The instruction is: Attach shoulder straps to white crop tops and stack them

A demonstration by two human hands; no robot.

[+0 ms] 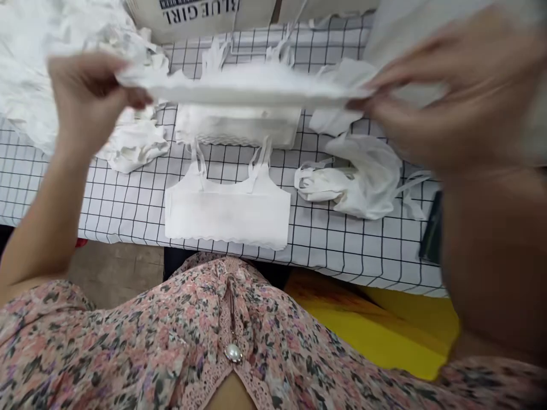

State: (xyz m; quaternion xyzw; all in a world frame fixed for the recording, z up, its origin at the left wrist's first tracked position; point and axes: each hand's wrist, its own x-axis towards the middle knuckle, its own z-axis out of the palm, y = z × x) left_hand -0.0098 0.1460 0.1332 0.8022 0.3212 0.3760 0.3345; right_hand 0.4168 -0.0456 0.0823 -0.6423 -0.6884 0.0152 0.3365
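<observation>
Both hands stretch a white garment (pixel 252 85) between them above the table; motion blurs it, so its exact kind cannot be made out. My left hand (pixel 92 91) pinches its left end, and my right hand (pixel 444 91) pinches the right end, smeared by movement. Below lies a white bra top (pixel 226 213), flat, with its straps toward the far side and its scalloped hem near the table's front edge. Behind that, partly covered by the held garment, rests a stack of folded white bra tops (pixel 239 125).
A large heap of white garments (pixel 29 68) fills the left side. Crumpled white pieces (pixel 363 176) lie to the right, near a dark flat object (pixel 431 230). A cardboard box (pixel 205 20) stands at the back. The checked tablecloth (pixel 123 199) ends close to my body.
</observation>
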